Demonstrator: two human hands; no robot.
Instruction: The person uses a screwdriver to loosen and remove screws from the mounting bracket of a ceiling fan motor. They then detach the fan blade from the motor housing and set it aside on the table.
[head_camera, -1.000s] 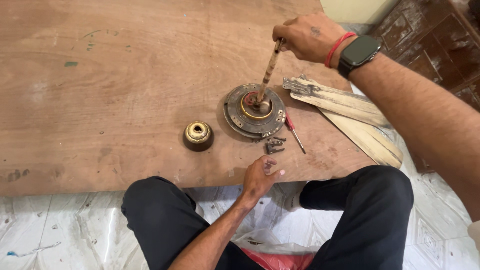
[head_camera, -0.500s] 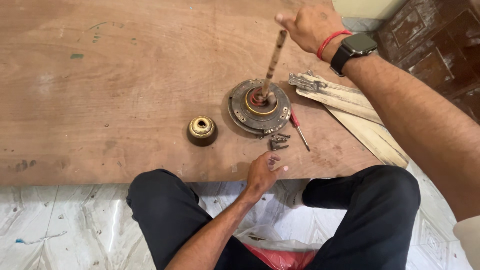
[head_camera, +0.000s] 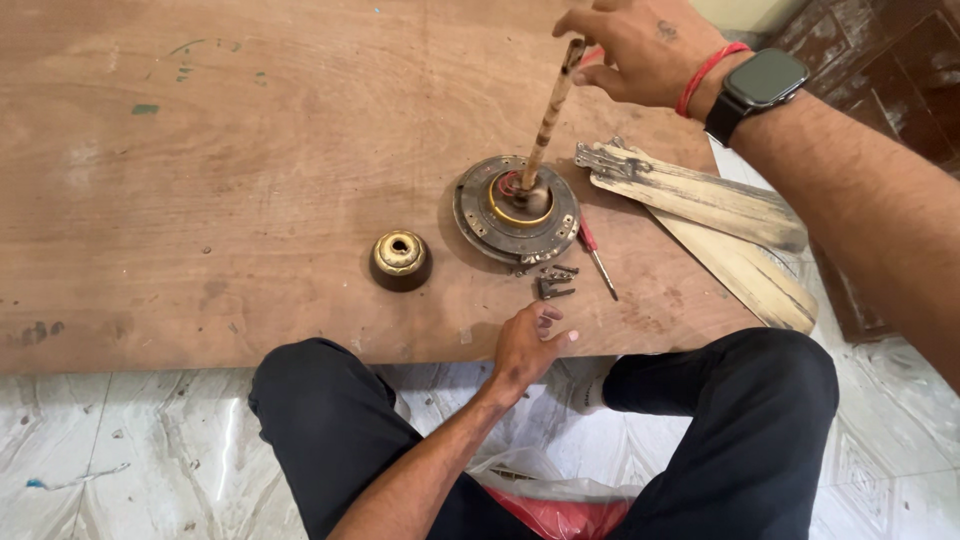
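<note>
A person sits at the edge of a low brown wooden worktop (head_camera: 250, 150), seen from above, both knees in dark trousers; the right hand (head_camera: 630, 45) is raised over the far side, its fingers pinched around the top of a thin, worn metal rod (head_camera: 548, 120); the rod slants down and left into the centre of a round ceiling-fan motor (head_camera: 515, 210), which lies flat on the wood below and to the left of that hand. The left hand (head_camera: 528, 345) rests at the near edge of the worktop, fingers loosely curled and closed on nothing, just short of a small heap of dark screws (head_camera: 553, 282); the motor lies beyond that heap, well clear of this hand.

Counted: one motor; one rod; one brass-coloured dome cap (head_camera: 400, 260) standing alone to the motor's left; one red-handled screwdriver (head_camera: 596, 258) just right of the motor; two pale, dirty fan blades (head_camera: 720, 225) overlapping at the right, hanging past the worktop's edge.

The number of screws in the heap is too small to make out; the red wires inside the motor are partly hidden by the rod; the right thumb is hidden behind the fingers; a red bag (head_camera: 560, 508) shows only partly between the legs.
</note>
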